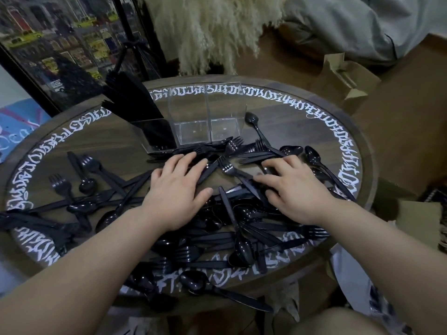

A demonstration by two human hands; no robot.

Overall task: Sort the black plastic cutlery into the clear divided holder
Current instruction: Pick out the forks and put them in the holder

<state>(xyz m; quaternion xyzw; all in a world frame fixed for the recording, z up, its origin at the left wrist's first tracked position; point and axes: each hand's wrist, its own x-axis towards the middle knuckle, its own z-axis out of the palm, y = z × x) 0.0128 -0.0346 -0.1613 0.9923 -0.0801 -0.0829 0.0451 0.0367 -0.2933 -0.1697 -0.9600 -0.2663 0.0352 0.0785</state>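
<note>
cutlery (232,228), glossy black, litters a round dark wood table (302,126) ringed with white script; clear holder (203,117) at 12 o'clock; left hand (179,189) and right hand (290,187) splayed flat, holding nothing.

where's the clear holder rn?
Head view: the clear divided holder stands at the table's far side, left of centre, beyond both hands, its leftmost compartment packed with black cutlery.
</note>
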